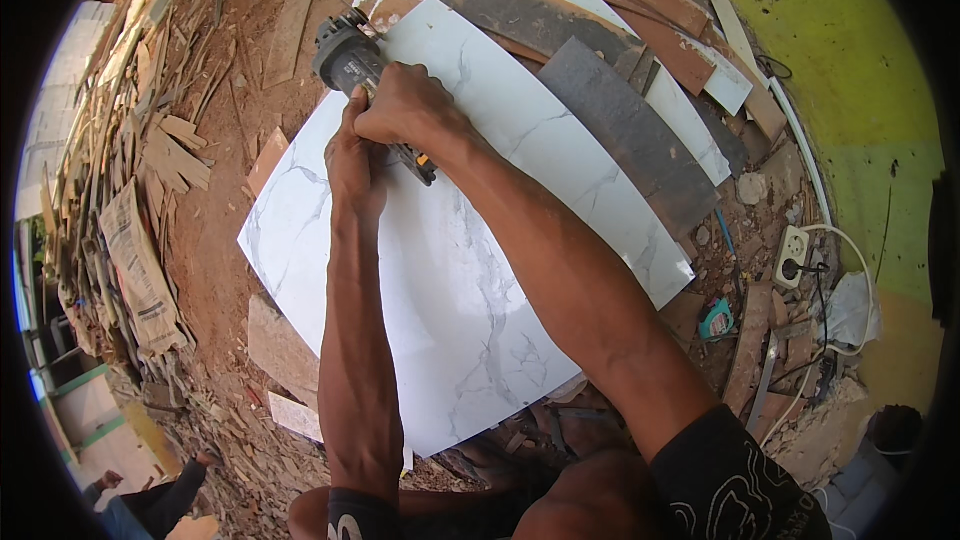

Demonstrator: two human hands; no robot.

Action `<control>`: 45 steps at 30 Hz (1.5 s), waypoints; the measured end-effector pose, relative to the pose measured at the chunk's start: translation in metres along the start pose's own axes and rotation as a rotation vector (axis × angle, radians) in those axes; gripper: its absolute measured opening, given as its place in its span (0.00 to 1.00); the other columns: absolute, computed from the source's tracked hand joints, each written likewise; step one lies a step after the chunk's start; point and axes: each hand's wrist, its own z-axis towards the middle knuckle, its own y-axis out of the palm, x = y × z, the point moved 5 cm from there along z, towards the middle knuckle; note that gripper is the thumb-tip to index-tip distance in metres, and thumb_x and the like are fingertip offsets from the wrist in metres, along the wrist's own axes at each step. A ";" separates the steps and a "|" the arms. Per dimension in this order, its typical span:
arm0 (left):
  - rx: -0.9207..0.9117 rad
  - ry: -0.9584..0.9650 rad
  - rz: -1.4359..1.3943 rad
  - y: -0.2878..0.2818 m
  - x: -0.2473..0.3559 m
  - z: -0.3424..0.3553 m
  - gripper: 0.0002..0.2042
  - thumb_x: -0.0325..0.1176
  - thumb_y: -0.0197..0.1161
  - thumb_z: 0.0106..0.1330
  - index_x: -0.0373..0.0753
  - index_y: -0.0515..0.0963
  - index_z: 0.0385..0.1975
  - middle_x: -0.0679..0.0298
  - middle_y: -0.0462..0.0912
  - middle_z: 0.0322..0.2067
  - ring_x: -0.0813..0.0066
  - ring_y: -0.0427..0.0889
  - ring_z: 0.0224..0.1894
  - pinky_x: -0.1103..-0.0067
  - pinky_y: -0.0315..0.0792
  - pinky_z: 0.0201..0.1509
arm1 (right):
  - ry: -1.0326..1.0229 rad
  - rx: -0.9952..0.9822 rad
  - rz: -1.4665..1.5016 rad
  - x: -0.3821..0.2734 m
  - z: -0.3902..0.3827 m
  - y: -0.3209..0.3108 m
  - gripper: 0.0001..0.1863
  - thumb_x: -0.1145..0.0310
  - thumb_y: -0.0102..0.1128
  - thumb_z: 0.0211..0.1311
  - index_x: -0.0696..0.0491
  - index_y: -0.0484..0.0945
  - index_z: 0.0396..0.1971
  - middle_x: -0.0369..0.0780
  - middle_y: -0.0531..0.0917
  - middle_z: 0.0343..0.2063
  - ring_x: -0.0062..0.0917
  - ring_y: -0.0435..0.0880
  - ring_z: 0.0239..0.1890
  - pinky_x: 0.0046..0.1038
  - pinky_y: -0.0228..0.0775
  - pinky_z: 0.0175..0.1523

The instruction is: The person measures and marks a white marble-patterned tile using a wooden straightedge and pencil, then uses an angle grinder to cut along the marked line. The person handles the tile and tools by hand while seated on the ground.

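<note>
A large white marble-patterned tile lies beneath both arms. Across its upper-left part is a dark grey handheld power tool with a small yellow detail near its lower end. My left hand is closed on the tool's left side, thumb pointing up along its body. My right hand is closed over it just to the right, hiding much of its middle. The tool's underside and any contact with the tile's surface are hard to make out.
Dark slab offcuts and brown strips pile behind. A power strip with cords and a teal tape measure lie right, beside a yellow-green wall. Scrap wood covers the left. Another person shows at lower left.
</note>
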 end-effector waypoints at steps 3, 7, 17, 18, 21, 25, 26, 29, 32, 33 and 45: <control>0.004 -0.002 0.006 -0.002 -0.001 0.001 0.23 0.51 0.67 0.69 0.35 0.81 0.48 0.66 0.83 0.38 0.80 0.78 0.37 0.80 0.72 0.43 | 0.009 -0.004 0.009 -0.001 0.000 0.000 0.24 0.61 0.64 0.49 0.67 0.83 0.40 0.60 0.85 0.41 0.51 0.88 0.47 0.41 0.83 0.51; 0.001 -0.002 0.011 -0.005 -0.001 0.004 0.22 0.51 0.67 0.69 0.35 0.81 0.48 0.66 0.83 0.38 0.80 0.78 0.36 0.80 0.73 0.42 | 0.002 -0.010 -0.005 -0.002 0.000 0.000 0.25 0.61 0.65 0.49 0.67 0.83 0.41 0.60 0.85 0.42 0.51 0.87 0.48 0.41 0.82 0.52; -0.045 -0.095 0.012 -0.001 -0.002 0.002 0.21 0.44 0.51 0.80 0.37 0.71 0.64 0.64 0.80 0.53 0.75 0.77 0.54 0.74 0.69 0.61 | 0.022 0.011 -0.001 0.000 0.000 0.000 0.25 0.60 0.65 0.49 0.67 0.83 0.41 0.60 0.85 0.44 0.50 0.87 0.50 0.40 0.82 0.54; -0.036 -0.094 0.021 -0.001 -0.001 0.002 0.21 0.44 0.51 0.80 0.37 0.71 0.64 0.64 0.80 0.53 0.75 0.78 0.54 0.74 0.69 0.61 | 0.024 0.014 -0.002 0.000 0.000 0.000 0.25 0.60 0.65 0.49 0.67 0.83 0.41 0.60 0.85 0.44 0.50 0.87 0.50 0.40 0.82 0.54; -0.020 -0.090 0.039 0.000 0.000 -0.001 0.21 0.44 0.50 0.80 0.37 0.71 0.63 0.64 0.80 0.53 0.74 0.78 0.55 0.74 0.69 0.61 | 0.030 -0.004 -0.001 0.001 -0.001 0.000 0.25 0.60 0.65 0.49 0.66 0.83 0.41 0.59 0.85 0.44 0.50 0.87 0.50 0.40 0.81 0.54; -0.014 -0.023 0.029 -0.002 -0.002 0.000 0.22 0.49 0.61 0.72 0.36 0.78 0.53 0.66 0.81 0.42 0.78 0.77 0.42 0.78 0.71 0.49 | 0.029 0.001 0.000 0.000 -0.001 0.000 0.25 0.60 0.65 0.49 0.66 0.83 0.42 0.59 0.85 0.44 0.49 0.87 0.50 0.40 0.82 0.54; -0.010 0.010 0.022 -0.003 -0.002 0.001 0.23 0.52 0.67 0.69 0.35 0.81 0.48 0.67 0.82 0.36 0.80 0.77 0.36 0.80 0.72 0.43 | 0.031 0.000 0.005 -0.001 -0.002 0.000 0.25 0.60 0.65 0.49 0.66 0.83 0.42 0.59 0.85 0.44 0.49 0.87 0.50 0.40 0.82 0.53; -0.002 0.008 0.023 -0.004 -0.002 0.002 0.23 0.52 0.67 0.68 0.36 0.81 0.47 0.67 0.81 0.35 0.81 0.76 0.35 0.81 0.71 0.41 | 0.036 -0.003 0.005 -0.002 -0.003 0.000 0.25 0.61 0.66 0.48 0.66 0.83 0.42 0.59 0.85 0.44 0.49 0.87 0.50 0.40 0.82 0.53; -0.014 -0.087 0.055 -0.001 -0.002 0.000 0.21 0.42 0.48 0.81 0.36 0.68 0.66 0.63 0.79 0.55 0.73 0.78 0.56 0.74 0.69 0.63 | 0.037 0.004 0.004 0.001 -0.003 -0.001 0.25 0.61 0.66 0.48 0.67 0.83 0.42 0.60 0.85 0.44 0.49 0.87 0.50 0.40 0.82 0.53; -0.015 -0.087 0.056 0.000 -0.002 -0.001 0.21 0.43 0.48 0.81 0.36 0.68 0.66 0.63 0.80 0.55 0.73 0.78 0.55 0.74 0.69 0.62 | 0.034 0.007 0.006 0.001 -0.003 -0.001 0.25 0.61 0.66 0.48 0.67 0.83 0.41 0.60 0.85 0.44 0.50 0.87 0.50 0.40 0.82 0.53; 0.005 -0.060 0.051 0.001 0.000 -0.006 0.21 0.46 0.55 0.77 0.35 0.74 0.59 0.64 0.81 0.49 0.76 0.78 0.48 0.76 0.70 0.55 | 0.027 -0.008 -0.003 0.002 -0.003 0.000 0.25 0.61 0.66 0.48 0.67 0.83 0.41 0.60 0.85 0.43 0.50 0.87 0.49 0.39 0.82 0.53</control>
